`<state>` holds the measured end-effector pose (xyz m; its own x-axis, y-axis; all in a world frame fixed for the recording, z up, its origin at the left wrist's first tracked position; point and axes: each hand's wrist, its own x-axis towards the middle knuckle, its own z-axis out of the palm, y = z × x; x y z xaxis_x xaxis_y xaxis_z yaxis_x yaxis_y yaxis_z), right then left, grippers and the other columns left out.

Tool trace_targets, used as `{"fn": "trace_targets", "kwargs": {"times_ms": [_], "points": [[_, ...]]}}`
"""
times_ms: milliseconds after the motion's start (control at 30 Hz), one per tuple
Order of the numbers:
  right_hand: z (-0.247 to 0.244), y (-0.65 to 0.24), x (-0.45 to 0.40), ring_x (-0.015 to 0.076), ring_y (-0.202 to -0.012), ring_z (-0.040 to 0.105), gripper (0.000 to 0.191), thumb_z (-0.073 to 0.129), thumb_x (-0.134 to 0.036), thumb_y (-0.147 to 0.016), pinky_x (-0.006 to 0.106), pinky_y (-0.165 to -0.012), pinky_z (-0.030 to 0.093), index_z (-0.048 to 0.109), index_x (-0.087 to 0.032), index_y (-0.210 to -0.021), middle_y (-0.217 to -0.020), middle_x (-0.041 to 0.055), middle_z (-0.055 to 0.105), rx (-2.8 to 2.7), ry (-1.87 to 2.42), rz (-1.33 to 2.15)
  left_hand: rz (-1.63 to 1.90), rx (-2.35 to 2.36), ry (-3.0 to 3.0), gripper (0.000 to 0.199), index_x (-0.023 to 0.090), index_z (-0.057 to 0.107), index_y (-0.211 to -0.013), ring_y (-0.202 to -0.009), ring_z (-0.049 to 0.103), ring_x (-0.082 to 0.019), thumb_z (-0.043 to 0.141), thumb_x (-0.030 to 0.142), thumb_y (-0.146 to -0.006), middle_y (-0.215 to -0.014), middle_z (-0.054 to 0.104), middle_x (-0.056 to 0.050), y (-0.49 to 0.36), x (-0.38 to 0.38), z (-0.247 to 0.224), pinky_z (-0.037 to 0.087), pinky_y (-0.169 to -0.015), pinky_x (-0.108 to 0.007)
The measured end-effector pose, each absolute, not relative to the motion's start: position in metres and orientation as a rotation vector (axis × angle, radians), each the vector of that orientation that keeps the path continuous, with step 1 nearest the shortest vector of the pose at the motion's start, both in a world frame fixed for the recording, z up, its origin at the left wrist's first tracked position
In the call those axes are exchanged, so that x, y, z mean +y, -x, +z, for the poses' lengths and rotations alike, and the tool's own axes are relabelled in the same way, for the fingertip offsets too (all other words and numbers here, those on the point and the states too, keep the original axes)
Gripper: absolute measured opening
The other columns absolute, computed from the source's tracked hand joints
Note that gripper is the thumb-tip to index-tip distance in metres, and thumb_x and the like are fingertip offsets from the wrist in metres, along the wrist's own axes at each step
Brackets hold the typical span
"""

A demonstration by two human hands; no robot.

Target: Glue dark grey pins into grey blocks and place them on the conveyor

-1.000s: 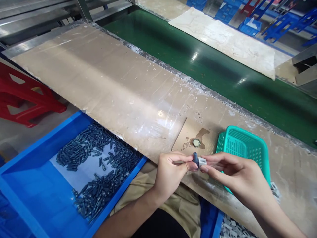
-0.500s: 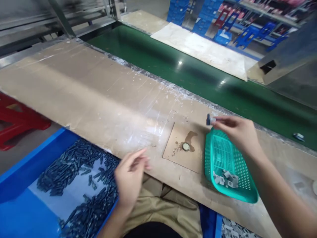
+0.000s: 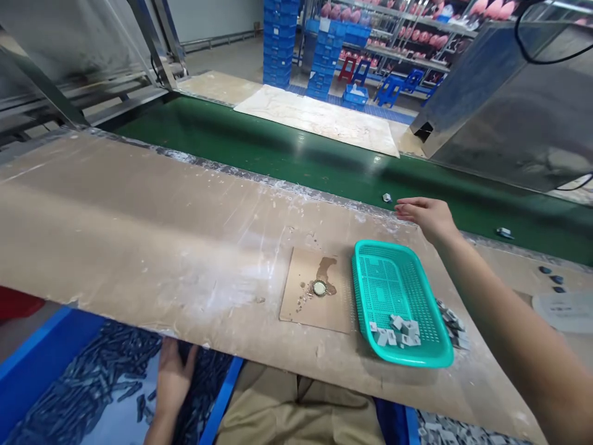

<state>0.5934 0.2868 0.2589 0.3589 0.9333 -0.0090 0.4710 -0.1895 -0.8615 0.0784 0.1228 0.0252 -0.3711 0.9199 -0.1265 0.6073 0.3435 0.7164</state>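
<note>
My right hand (image 3: 428, 217) is stretched out over the near edge of the green belt (image 3: 324, 167), fingers extended and holding nothing. Just past its fingertips, a small grey-and-dark part (image 3: 386, 198) lies on the belt. My left hand (image 3: 173, 374) reaches into a blue bin (image 3: 55, 346) of dark, narrow plastic pieces (image 3: 92, 371). Its thumb and finger are apart, with the fingertips partly hidden by the table edge. Between the hands, a teal mesh basket (image 3: 402, 356) holds several small grey block-like pieces (image 3: 405, 332).
A small round cap with pale contents (image 3: 319, 287) sits on a stained cardboard square (image 3: 296, 303). More grey pieces (image 3: 456, 324) lie right of the basket. Another part (image 3: 504, 232) rests on the belt. Dark bits (image 3: 557, 279) lie at right; grey pieces (image 3: 458, 429) fill a bin below.
My right hand has moved to the belt and let go of the small grey-and-dark part. My left hand has gone from above the table edge down into the blue bin. The view has tilted up.
</note>
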Motion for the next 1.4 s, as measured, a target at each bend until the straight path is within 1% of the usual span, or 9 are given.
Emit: {"fn": "trace_targets", "kwargs": {"times_ms": [100, 333, 467, 600, 733, 967, 1167, 1267, 1400], "points": [[0.265, -0.586, 0.244, 0.0160, -0.063, 0.063, 0.015, 0.070, -0.032, -0.074, 0.030, -0.061, 0.052, 0.071, -0.018, -0.079, -0.072, 0.0057, 0.070, -1.437, 1.864, 0.866, 0.733, 2.090, -1.406, 0.039, 0.007, 0.058, -0.099, -0.137, 0.022, -0.048, 0.045, 0.037, -0.078, -0.128, 0.049, -0.033, -0.087, 0.125, 0.009, 0.013, -0.111, -0.063], [0.249, -0.540, 0.151, 0.0222, -0.080, 0.067, 0.031, 0.063, -0.034, -0.080, 0.035, -0.069, 0.054, 0.069, -0.023, -0.109, -0.104, 0.0067, 0.071, -2.215, 1.833, 0.991, 0.735, 2.065, -1.455, 0.017, 0.020, 0.060, -0.078, -0.121, 0.050, -0.037, 0.050, 0.034, -0.074, -0.111, 0.065, -0.017, -0.081, 0.119, 0.013, 0.035, -0.105, -0.050], [0.227, -0.524, 0.136, 0.0236, -0.090, 0.065, 0.021, 0.058, -0.023, -0.082, 0.034, -0.076, 0.052, 0.069, -0.018, -0.099, -0.104, 0.0098, 0.068, -2.325, 1.798, 0.948, 0.836, 2.153, -1.309, 0.015, 0.021, 0.059, -0.067, -0.115, 0.055, -0.036, 0.053, 0.035, -0.069, -0.102, 0.069, -0.013, -0.081, 0.120, 0.014, 0.037, -0.104, -0.051], [0.214, -0.519, 0.134, 0.0248, -0.086, 0.066, 0.016, 0.053, -0.019, -0.081, 0.037, -0.075, 0.051, 0.068, -0.017, -0.088, -0.093, 0.0105, 0.069, -2.250, 1.806, 0.807, 0.973, 2.229, -1.030, 0.014, 0.021, 0.060, -0.062, -0.113, 0.056, -0.038, 0.063, 0.035, -0.061, -0.094, 0.071, -0.012, -0.085, 0.122, 0.024, 0.039, -0.102, -0.052], [0.221, -0.524, 0.130, 0.0250, -0.085, 0.068, 0.026, 0.054, -0.036, -0.086, 0.037, -0.075, 0.055, 0.068, -0.018, -0.099, -0.095, 0.0092, 0.073, -1.874, 1.798, 1.027, 1.150, 2.222, -0.646, 0.026, 0.020, 0.059, -0.067, -0.095, 0.064, -0.036, 0.074, 0.038, -0.054, -0.073, 0.068, -0.007, -0.086, 0.119, 0.040, 0.045, -0.094, -0.056], [0.237, -0.532, 0.133, 0.0282, -0.101, 0.066, 0.039, 0.064, -0.050, -0.081, 0.041, -0.088, 0.054, 0.072, -0.025, -0.110, -0.102, 0.0088, 0.071, -1.474, 1.722, 1.147, 1.366, 1.899, -0.158, 0.008, 0.016, 0.059, -0.072, -0.061, 0.064, -0.013, 0.067, 0.018, -0.070, -0.065, 0.065, 0.001, -0.081, 0.107, 0.072, 0.058, -0.069, -0.026], [0.239, -0.520, 0.145, 0.0215, -0.075, 0.071, 0.037, 0.072, -0.045, -0.075, 0.035, -0.072, 0.058, 0.065, -0.021, -0.102, -0.085, 0.0061, 0.071, -1.310, 1.666, 1.225, 1.379, 1.743, 0.034, 0.018, 0.015, 0.066, -0.070, -0.063, 0.065, -0.007, 0.056, 0.007, -0.083, -0.073, 0.069, 0.000, -0.090, 0.103, 0.102, 0.054, -0.062, -0.011], [0.237, -0.515, 0.148, 0.0216, -0.076, 0.070, 0.034, 0.077, -0.044, -0.069, 0.032, -0.068, 0.059, 0.063, -0.019, -0.087, -0.080, 0.0063, 0.070, -1.299, 1.660, 1.156, 1.410, 1.673, 0.127, 0.022, 0.015, 0.067, -0.069, -0.063, 0.065, -0.006, 0.054, 0.005, -0.084, -0.074, 0.070, 0.000, -0.098, 0.105, 0.113, 0.055, -0.062, -0.010], [0.233, -0.510, 0.148, 0.0224, -0.082, 0.069, 0.037, 0.075, -0.044, -0.070, 0.036, -0.077, 0.059, 0.066, -0.018, -0.095, -0.088, 0.0091, 0.072, -1.371, 1.666, 1.063, 1.434, 1.607, 0.157, 0.025, 0.014, 0.068, -0.067, -0.072, 0.068, -0.009, 0.053, 0.002, -0.083, -0.075, 0.070, -0.001, -0.106, 0.108, 0.119, 0.057, -0.071, -0.014]]}}
